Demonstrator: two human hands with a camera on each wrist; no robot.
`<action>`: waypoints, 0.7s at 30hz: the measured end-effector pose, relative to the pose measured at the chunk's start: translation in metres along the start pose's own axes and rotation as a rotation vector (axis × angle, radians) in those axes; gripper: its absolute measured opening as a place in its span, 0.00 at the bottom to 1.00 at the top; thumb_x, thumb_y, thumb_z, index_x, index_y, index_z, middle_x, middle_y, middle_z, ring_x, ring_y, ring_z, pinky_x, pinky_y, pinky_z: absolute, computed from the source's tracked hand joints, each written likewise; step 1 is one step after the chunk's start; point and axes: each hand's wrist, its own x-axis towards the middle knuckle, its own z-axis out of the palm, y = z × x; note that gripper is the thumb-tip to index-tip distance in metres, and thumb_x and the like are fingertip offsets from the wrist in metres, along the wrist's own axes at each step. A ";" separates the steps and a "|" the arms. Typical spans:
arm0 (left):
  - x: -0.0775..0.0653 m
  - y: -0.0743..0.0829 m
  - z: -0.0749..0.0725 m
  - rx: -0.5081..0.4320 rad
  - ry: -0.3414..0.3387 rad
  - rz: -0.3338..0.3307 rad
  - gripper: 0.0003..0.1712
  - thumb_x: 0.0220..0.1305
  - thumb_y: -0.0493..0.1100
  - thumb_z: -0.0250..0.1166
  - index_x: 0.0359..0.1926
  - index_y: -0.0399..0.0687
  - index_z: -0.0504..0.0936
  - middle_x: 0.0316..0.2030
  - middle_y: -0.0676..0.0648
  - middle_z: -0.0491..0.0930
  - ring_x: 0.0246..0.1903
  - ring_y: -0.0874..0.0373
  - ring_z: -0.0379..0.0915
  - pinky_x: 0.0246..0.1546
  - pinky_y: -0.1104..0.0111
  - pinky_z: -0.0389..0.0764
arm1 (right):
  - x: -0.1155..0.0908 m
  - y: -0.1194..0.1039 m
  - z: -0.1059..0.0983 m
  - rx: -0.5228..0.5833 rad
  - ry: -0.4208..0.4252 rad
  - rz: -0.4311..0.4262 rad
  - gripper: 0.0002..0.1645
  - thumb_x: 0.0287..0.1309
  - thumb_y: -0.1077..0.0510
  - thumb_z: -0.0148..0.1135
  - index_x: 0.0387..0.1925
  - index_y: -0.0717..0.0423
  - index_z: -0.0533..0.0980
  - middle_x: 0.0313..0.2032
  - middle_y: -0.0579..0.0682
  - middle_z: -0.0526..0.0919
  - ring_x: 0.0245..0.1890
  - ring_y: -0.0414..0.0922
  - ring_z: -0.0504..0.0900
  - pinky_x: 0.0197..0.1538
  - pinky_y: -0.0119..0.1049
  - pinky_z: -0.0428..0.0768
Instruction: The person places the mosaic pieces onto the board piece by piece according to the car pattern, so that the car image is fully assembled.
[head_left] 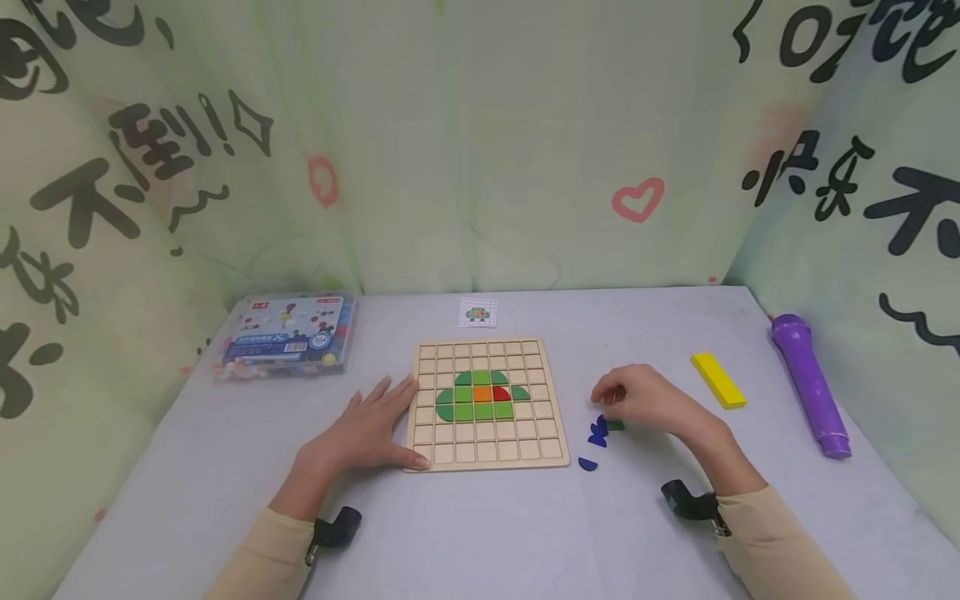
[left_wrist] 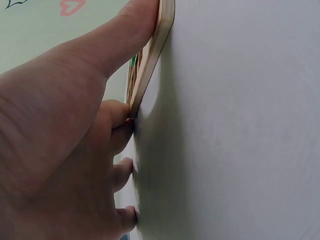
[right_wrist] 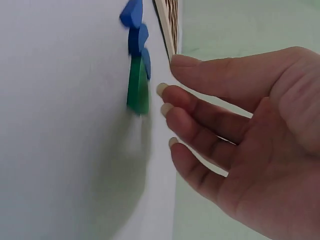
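My left hand (head_left: 375,427) lies spread along the left side of a wooden grid board (head_left: 540,442). Its thumb (left_wrist: 120,37) rests on the board's near corner, and the other fingers reach along the edge. Green, orange and red tiles form a shape in the board's cells, with a single red piece (head_left: 500,393) toward its right. Right of the board, my right hand (head_left: 648,396) hovers with loosely bent fingers and nothing between them. Just beneath it are several small blue pieces (head_left: 597,429) and a green tile (right_wrist: 136,85). One blue half-round piece (head_left: 588,464) lies apart, nearer me.
Behind the board lies a small pattern card (head_left: 477,313). A clear plastic case (head_left: 288,337) sits at the back left. To the right are a yellow block (head_left: 718,380) and a purple microphone-shaped object (head_left: 812,387). Printed fabric (head_left: 480,167) hangs around the table.
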 end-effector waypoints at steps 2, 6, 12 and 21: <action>0.000 0.001 0.000 -0.007 -0.002 0.000 0.72 0.41 0.76 0.72 0.79 0.50 0.49 0.80 0.50 0.47 0.79 0.40 0.36 0.73 0.33 0.41 | -0.004 0.004 -0.003 -0.018 -0.019 0.013 0.11 0.53 0.66 0.68 0.40 0.54 0.84 0.36 0.49 0.84 0.36 0.45 0.76 0.41 0.37 0.80; 0.000 0.002 -0.001 -0.020 0.001 -0.004 0.72 0.40 0.75 0.73 0.79 0.50 0.49 0.79 0.49 0.48 0.79 0.40 0.36 0.72 0.31 0.41 | -0.008 0.011 -0.004 -0.017 -0.054 0.020 0.13 0.50 0.67 0.70 0.39 0.54 0.84 0.34 0.48 0.83 0.35 0.46 0.75 0.40 0.36 0.79; -0.001 0.002 -0.002 -0.037 0.018 -0.002 0.72 0.39 0.73 0.75 0.79 0.49 0.50 0.79 0.48 0.51 0.79 0.39 0.38 0.71 0.30 0.42 | -0.008 0.013 -0.003 -0.017 -0.077 0.009 0.09 0.49 0.69 0.69 0.30 0.52 0.81 0.30 0.48 0.80 0.33 0.45 0.74 0.38 0.35 0.76; -0.001 0.003 -0.003 -0.045 0.025 0.009 0.72 0.39 0.73 0.75 0.78 0.49 0.52 0.78 0.47 0.52 0.78 0.38 0.39 0.71 0.30 0.43 | -0.009 0.010 -0.007 -0.055 -0.073 -0.025 0.10 0.49 0.69 0.69 0.25 0.53 0.76 0.25 0.48 0.75 0.31 0.45 0.73 0.36 0.36 0.74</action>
